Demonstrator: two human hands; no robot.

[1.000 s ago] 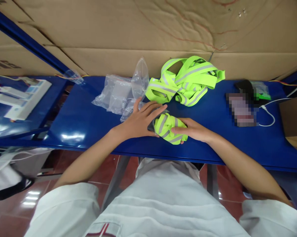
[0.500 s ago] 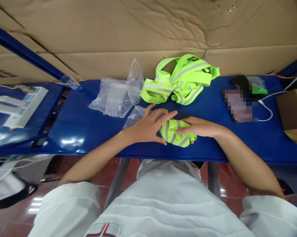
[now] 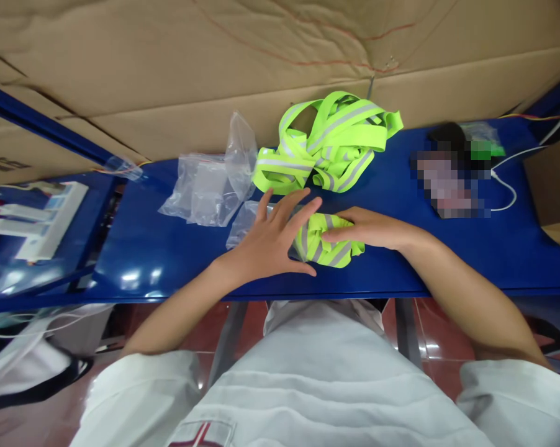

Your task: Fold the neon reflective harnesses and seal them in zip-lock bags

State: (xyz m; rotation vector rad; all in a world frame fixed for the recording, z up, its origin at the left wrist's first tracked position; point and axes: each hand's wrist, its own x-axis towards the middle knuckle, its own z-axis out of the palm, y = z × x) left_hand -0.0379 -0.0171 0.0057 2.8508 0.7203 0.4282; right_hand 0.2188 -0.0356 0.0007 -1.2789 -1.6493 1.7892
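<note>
- Squarely between the two hands lies a small folded bundle of neon-yellow strap (image 3: 332, 247) with grey reflective stripes, resting on the counter (image 3: 168, 248) close to its front edge.
- Its long axis runs left to right, roughly along that edge.
- Both hands touch it, so neither is clearly nearer.
- The left hand (image 3: 273, 239) comes in from the left with its palm down and fingers fanned wide. The fingertips lie over the bundle's left end and the thumb points along the counter beneath it.
- The right hand (image 3: 368, 228) comes in from the right, fingers stretched out and held close together, and lies flat on the bundle's top. It presses rather than pinches, and its thumb is hidden.
- Partly under the left hand's fingers sits a clear plastic bag (image 3: 243, 218).
- More clear bags (image 3: 205, 189) lie in a heap farther back and to the left.
- Behind the bundle, against the back wall, a loose pile of the same yellow strap (image 3: 329, 139) sits apart from it.
- To the right are a blurred-out flat item (image 3: 447, 183), a white cable (image 3: 506, 186) and the corner of a cardboard box (image 3: 557, 186).
- The counter is glossy blue and narrow, backed by sheets of cardboard (image 3: 215, 62).
- Red floor tiles (image 3: 177, 335) show below the counter, past the person's white garment (image 3: 326, 379).
</note>
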